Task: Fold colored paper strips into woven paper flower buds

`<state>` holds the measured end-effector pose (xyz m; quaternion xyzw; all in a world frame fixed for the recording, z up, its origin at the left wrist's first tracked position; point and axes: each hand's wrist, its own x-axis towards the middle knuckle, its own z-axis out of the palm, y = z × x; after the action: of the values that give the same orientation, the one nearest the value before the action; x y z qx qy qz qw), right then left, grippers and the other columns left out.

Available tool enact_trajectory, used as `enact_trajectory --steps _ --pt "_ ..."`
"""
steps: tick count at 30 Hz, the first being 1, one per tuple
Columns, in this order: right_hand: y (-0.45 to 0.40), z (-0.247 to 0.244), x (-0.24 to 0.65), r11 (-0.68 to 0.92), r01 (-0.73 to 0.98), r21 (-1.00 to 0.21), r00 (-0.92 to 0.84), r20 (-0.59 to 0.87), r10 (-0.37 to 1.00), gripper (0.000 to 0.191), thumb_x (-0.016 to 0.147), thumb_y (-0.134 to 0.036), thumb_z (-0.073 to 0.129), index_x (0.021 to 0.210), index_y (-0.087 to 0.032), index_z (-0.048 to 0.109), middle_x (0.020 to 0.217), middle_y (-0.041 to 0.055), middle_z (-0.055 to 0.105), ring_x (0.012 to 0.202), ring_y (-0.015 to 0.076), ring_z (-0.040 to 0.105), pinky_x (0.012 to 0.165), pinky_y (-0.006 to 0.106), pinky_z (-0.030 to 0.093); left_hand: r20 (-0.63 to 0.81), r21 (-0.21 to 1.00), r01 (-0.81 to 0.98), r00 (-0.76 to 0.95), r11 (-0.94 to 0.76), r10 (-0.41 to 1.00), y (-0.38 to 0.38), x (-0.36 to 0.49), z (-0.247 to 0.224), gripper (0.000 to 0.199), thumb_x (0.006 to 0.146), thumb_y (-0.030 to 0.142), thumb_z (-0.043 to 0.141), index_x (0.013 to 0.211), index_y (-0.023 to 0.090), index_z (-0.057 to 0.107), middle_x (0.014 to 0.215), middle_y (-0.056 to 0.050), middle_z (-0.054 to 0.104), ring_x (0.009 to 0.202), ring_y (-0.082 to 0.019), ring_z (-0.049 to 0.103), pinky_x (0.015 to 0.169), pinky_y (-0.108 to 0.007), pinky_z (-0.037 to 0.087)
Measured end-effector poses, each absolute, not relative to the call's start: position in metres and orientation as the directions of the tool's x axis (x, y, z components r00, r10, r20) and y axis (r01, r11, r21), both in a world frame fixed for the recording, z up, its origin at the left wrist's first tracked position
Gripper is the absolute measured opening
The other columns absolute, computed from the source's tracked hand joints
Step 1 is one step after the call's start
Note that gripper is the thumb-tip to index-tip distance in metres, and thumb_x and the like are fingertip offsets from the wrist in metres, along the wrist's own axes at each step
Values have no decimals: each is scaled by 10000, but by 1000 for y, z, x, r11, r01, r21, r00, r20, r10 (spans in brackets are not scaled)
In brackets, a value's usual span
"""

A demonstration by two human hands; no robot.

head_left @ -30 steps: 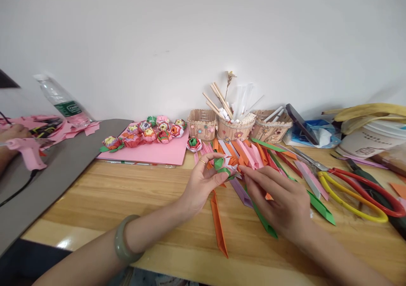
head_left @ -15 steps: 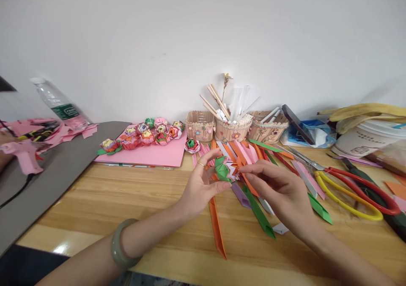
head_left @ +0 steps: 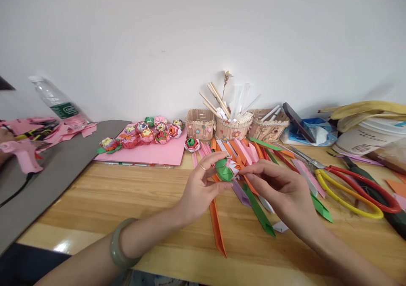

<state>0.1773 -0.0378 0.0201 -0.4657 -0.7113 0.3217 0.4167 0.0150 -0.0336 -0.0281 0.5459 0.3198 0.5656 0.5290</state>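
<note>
Between thumb and fingers of my left hand (head_left: 203, 184) is a small folded paper flower (head_left: 224, 170), its green petals facing left and white and orange points on its right side. My right hand (head_left: 275, 188) has its thumb and forefinger pinched at the flower's right edge, on the pale points. Beneath and around both hands lie folded paper strips (head_left: 260, 212) in green, orange, pink and purple. One orange strip (head_left: 217, 231) reaches toward the table's front edge.
Several finished paper flowers (head_left: 147, 136) sit on pink paper (head_left: 171, 155). Small wooden baskets (head_left: 234, 129) stand by the wall, scissors (head_left: 352, 188) at right. A person's hand (head_left: 4, 144) holds a pink glue gun (head_left: 25, 154) at far left, near a bottle (head_left: 60, 104).
The paper flower has turned a little in my left hand, so more of its green side shows. My right hand keeps its pinch at the flower's right edge.
</note>
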Motion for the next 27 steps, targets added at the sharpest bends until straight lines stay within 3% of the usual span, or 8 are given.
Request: enact_trajectory --steps 4,10,18,23,27 --pt "-35 21 176 287 359 -888 -263 199 944 162 760 -282 524 727 -184 648 688 46 630 628 170 566 494 259 416 266 939 -269 177 -213 948 -34 16 -28 549 667 162 681 1160 280 471 1118 -41 557 896 -156 581 671 -233 512" --pt "-34 18 178 289 358 -888 -287 191 939 167 770 -287 528 706 -181 639 644 28 611 584 152 546 480 249 408 383 922 -123 142 -367 913 -33 14 -31 457 699 152 650 1119 294 539 1263 -39 412 1159 -199 448 872 -279 477" --pt "-39 10 176 562 506 -655 -300 477 826 127 802 -200 523 762 -173 641 606 4 561 495 100 447 456 230 352 428 902 6 129 -432 895 -35 13 -32 453 751 148 594 1150 351 523 1232 -23 431 1139 -175 451 844 -253 495" --pt "-35 13 177 411 394 -822 -351 279 894 146 806 -259 513 793 -173 631 692 29 600 584 129 502 493 238 382 447 891 27 136 -454 884 -36 13 -32 473 749 116 587 1150 358 518 1147 -17 458 1057 -146 489 816 -232 504" --pt "-32 14 177 292 350 -890 -375 153 914 153 787 -289 531 767 -169 624 637 6 565 532 109 460 455 222 358 418 906 2 164 -424 894 -36 12 -31 493 745 109 591 1151 377 509 1152 -5 455 1073 -140 481 823 -221 497"
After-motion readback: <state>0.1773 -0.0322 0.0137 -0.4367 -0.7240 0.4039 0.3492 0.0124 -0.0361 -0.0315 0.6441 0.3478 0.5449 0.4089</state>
